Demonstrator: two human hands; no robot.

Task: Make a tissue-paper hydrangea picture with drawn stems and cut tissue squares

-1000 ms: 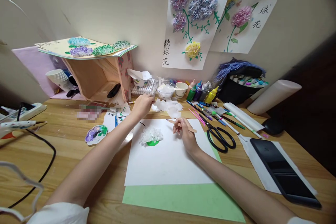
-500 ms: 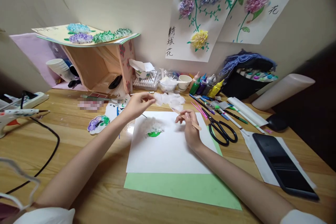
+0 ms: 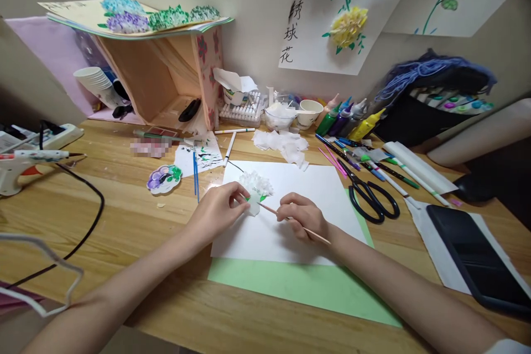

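Note:
My left hand point(image 3: 218, 207) pinches a small piece of white tissue paper point(image 3: 253, 209) over the white sheet point(image 3: 257, 243). A thin wooden craft stick point(image 3: 317, 235), seen nearly edge-on, is gripped in my right hand point(image 3: 305, 215). Its tip meets or nearly meets the tissue piece; I cannot tell whether they touch. Just behind the fingers, a raised white tissue flower point(image 3: 258, 182) sits on the sheet, with bits of green showing at its lower edge. A light green sheet point(image 3: 307, 287) lies under the white one.
Torn tissue pieces point(image 3: 284, 145) lie behind the sheet. Black-handled scissors point(image 3: 373, 202), pens and a phone point(image 3: 473, 249) are on the right. A paint palette point(image 3: 164, 178), brushes point(image 3: 196, 171) and a glue gun point(image 3: 25, 163) are on the left. Paint bottles point(image 3: 360, 124) stand behind.
My left hand has come from near the tissue pile down to the sheet, now with a tissue piece. My right hand has brought the stick's tip to that piece. The view has shifted.

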